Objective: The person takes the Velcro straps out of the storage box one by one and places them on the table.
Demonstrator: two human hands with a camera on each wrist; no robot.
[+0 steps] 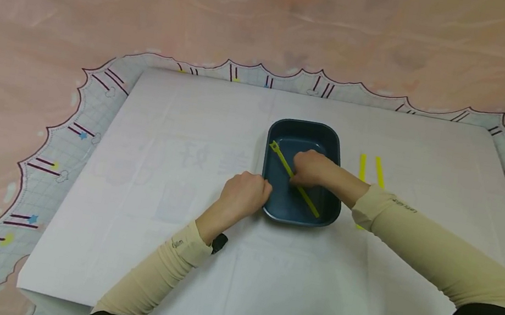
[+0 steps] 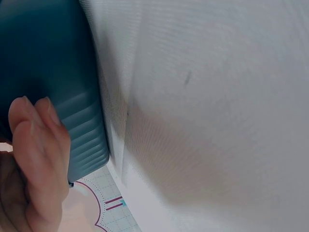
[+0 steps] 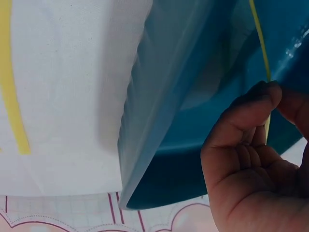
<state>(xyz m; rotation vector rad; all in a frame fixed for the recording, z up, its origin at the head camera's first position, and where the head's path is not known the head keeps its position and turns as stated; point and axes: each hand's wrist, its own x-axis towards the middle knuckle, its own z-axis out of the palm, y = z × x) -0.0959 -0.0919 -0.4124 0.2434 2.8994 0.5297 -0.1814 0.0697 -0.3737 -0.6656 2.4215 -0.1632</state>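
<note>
A dark blue rectangular plastic container (image 1: pixel 281 207) with rounded corners stands on the white table. My left hand (image 1: pixel 244 192) grips its near left side, its fingers (image 2: pixel 41 140) lying against the ribbed outer wall (image 2: pixel 79 125). Inside the container, my right hand (image 1: pixel 313 169) pinches a thin yellow cable strap (image 1: pixel 310 203) at about its middle, between thumb and fingertips. The strap slants across the container, its wider slotted end at the far left. In the right wrist view, the strap (image 3: pixel 260 38) is seen nearly edge-on, partly hidden by the right hand (image 3: pixel 251 150).
Two more yellow straps (image 1: pixel 379 170) lie on the white table (image 1: pixel 431 165) to the right of the container, partly covered by my right forearm. A patterned peach cloth (image 1: pixel 256 13) surrounds the table. A dark band (image 1: pixel 219 243) sits at my left wrist.
</note>
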